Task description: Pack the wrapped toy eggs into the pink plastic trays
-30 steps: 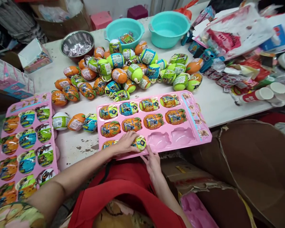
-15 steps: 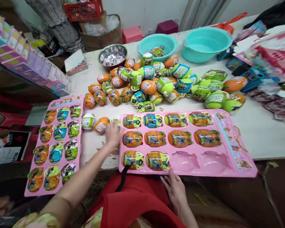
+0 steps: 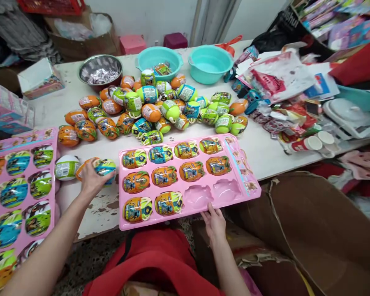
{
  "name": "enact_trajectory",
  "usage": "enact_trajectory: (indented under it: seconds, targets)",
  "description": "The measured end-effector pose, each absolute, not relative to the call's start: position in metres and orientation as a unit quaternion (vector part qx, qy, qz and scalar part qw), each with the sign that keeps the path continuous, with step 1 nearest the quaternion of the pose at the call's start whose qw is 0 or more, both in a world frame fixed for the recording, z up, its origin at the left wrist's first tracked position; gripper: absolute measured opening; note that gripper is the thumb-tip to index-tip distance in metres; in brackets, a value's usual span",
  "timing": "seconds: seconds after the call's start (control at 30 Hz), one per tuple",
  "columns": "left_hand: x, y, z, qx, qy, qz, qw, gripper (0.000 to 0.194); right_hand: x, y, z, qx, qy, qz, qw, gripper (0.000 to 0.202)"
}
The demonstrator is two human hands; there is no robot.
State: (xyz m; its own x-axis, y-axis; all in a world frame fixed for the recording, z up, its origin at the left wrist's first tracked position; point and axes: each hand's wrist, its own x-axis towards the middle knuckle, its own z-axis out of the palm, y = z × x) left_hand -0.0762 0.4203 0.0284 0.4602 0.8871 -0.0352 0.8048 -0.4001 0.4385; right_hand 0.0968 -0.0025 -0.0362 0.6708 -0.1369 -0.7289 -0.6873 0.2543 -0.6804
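My left hand (image 3: 91, 179) curves half-open over the blue-green egg (image 3: 106, 165) and orange egg (image 3: 79, 172) on the bench (image 3: 106, 201); I can't tell if it grips. My right hand (image 3: 216, 225), fingers loosely spread, touches the pink tray (image 3: 254, 191), probably steadying its overhang.

The pink tray (image 3: 199, 195) lies face up, ten hollows filled with colourful eggs (image 3: 169, 203), two bare. Beside its left end, a blue-and-green egg (image 3: 106, 167) lies by an orange egg (image 3: 80, 172).

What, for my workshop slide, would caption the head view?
Left hand at a blue-and-green plastic egg, right hand at a pink plastic tray holding ten similar ones.
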Motion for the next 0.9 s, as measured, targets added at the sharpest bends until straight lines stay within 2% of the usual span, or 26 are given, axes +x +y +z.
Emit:
enact_trajectory:
  seconds: [0.07, 0.17, 0.27, 0.33, 0.47, 0.6, 0.73, 0.8, 0.9]
  targets:
    - [-0.056, 0.383, 0.056, 0.864, 0.437, 0.128, 0.216, 0.084, 0.099, -0.007, -0.034, -0.575, 0.351, 0.207, 0.71, 0.055]
    - [0.003, 0.285, 0.068, 0.929, 0.189, 0.086, 0.307, 0.065, 0.103, -0.011, -0.032, -0.558, 0.357, 0.231, 0.713, 0.058]
    - [0.067, 0.184, 0.041, 0.953, -0.041, 0.032, 0.299, 0.048, 0.108, -0.013, -0.035, -0.546, 0.354, 0.247, 0.718, 0.059]
    - [0.096, 0.145, 0.016, 0.96, -0.113, -0.007, 0.256, 0.037, 0.109, -0.012, -0.038, -0.547, 0.354, 0.235, 0.722, 0.06]
    - [0.112, 0.135, -0.013, 0.971, -0.14, -0.048, 0.189, 0.037, 0.107, -0.008, -0.034, -0.551, 0.347, 0.201, 0.732, 0.06]
    - [0.1, 0.144, -0.011, 0.973, -0.112, -0.068, 0.189, 0.038, 0.103, -0.01, -0.016, -0.532, 0.343, 0.219, 0.743, 0.052]
    - [0.094, 0.146, 0.001, 0.973, -0.121, -0.078, 0.178, 0.05, 0.104, -0.031, -0.01, -0.518, 0.33, 0.269, 0.742, 0.055]
    - [0.118, 0.152, 0.008, 0.975, -0.117, -0.033, 0.186, 0.057, 0.108, -0.047, -0.018, -0.532, 0.341, 0.298, 0.715, 0.057]
    - [0.214, 0.164, 0.02, 0.968, -0.018, 0.102, 0.227, 0.05, 0.123, -0.068, -0.041, -0.543, 0.367, 0.281, 0.701, 0.064]
